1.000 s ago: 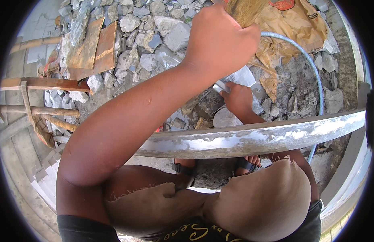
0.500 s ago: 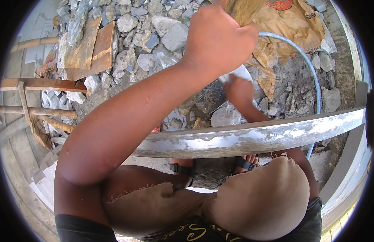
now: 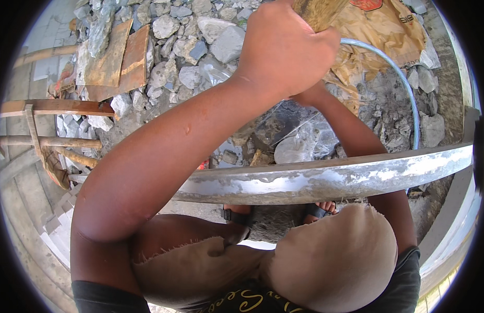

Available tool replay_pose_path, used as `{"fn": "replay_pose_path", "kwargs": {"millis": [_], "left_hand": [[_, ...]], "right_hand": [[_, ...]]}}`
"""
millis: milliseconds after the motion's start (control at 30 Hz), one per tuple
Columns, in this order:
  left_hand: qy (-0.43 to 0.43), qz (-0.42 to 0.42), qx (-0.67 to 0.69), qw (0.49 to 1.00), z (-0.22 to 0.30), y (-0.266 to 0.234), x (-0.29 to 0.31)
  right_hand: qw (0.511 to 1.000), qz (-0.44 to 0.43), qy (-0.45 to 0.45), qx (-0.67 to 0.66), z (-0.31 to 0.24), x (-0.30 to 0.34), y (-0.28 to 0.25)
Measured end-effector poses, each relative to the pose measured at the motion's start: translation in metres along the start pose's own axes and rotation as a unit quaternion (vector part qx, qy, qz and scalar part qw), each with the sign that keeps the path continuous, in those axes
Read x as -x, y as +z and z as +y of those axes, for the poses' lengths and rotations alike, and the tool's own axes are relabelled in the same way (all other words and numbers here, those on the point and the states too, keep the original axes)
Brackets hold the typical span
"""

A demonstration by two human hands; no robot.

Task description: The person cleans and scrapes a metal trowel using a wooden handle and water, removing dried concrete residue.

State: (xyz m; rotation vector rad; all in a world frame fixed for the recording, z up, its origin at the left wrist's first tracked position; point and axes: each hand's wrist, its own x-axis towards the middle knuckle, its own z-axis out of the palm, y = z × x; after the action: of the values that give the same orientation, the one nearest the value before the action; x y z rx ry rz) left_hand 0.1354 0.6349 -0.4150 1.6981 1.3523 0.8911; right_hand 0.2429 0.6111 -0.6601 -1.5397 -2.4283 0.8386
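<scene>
Vs half a second ago: right forearm (image 3: 354, 122) reaches farther past the white-smeared grey beam (image 3: 304, 182); right hand (image 3: 311, 95) is up behind the left wrist, pale flat tool now hidden. Left arm (image 3: 166, 143) bent at elbow, slanting up-right; left hand (image 3: 286, 47) clenched round a rough wood piece (image 3: 319, 13) at top edge. Right fingers hidden, can't tell grip.

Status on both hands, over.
Left hand gripping wooden piece. Right hand partly hidden behind left hand, grip unclear. Grey-white bar crosses over right forearm.
</scene>
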Motion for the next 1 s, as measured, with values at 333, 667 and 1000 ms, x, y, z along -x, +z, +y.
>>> {"fn": "replay_pose_path", "kwargs": {"millis": [333,667,1000], "left_hand": [[0.078,0.019,0.027,0.996,-0.004,0.006,0.005],[0.121,0.016,0.004,0.993,-0.009,0.011,0.008],[0.052,-0.002,0.002,0.999,0.004,0.008,0.002]], "right_hand": [[0.999,-0.007,-0.020,-0.050,0.022,-0.009,0.013],[0.994,-0.058,0.021,-0.087,0.020,-0.012,0.002],[0.999,0.038,-0.022,0.021,-0.012,0.000,0.012]]}}
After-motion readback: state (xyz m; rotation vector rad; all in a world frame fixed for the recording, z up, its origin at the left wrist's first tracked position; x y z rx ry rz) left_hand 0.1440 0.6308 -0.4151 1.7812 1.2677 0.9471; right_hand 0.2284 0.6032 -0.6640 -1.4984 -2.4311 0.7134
